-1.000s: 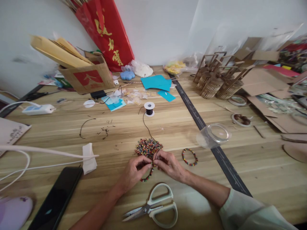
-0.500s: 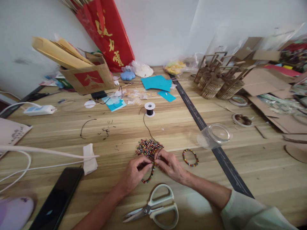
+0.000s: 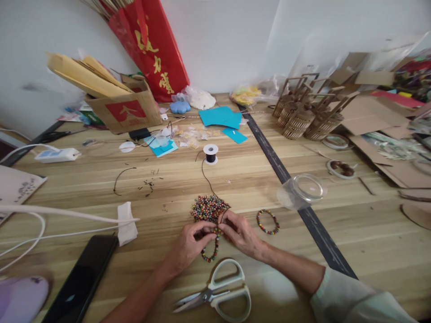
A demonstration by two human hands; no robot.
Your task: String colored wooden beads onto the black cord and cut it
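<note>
A strand of small multicoloured beads (image 3: 210, 259) hangs in a loop below the fingertips of both hands. My left hand (image 3: 192, 244) pinches the strand's upper end from the left. From the right, my right hand (image 3: 240, 233) is closed on the black cord (image 3: 223, 211) close to the beads; the exact grip is hidden by the fingers. That cord runs over a pile of loose beads (image 3: 207, 207) to a white spool wound with black cord (image 3: 211, 154). A finished-looking ring of beads, a bracelet (image 3: 268, 222), lies to the right.
Scissors (image 3: 218, 289) with pale handles lie just below the hands, blades pointing left. A black phone (image 3: 81, 278) and white cables (image 3: 67, 211) are at the left. Short cord scraps (image 3: 147, 186) lie beyond. A clear plastic ring-shaped item (image 3: 308, 186) sits at the right.
The bead loop has swung slightly right and hangs more fully in view below the fingers. My left fingertips have shifted a little toward the right hand.
</note>
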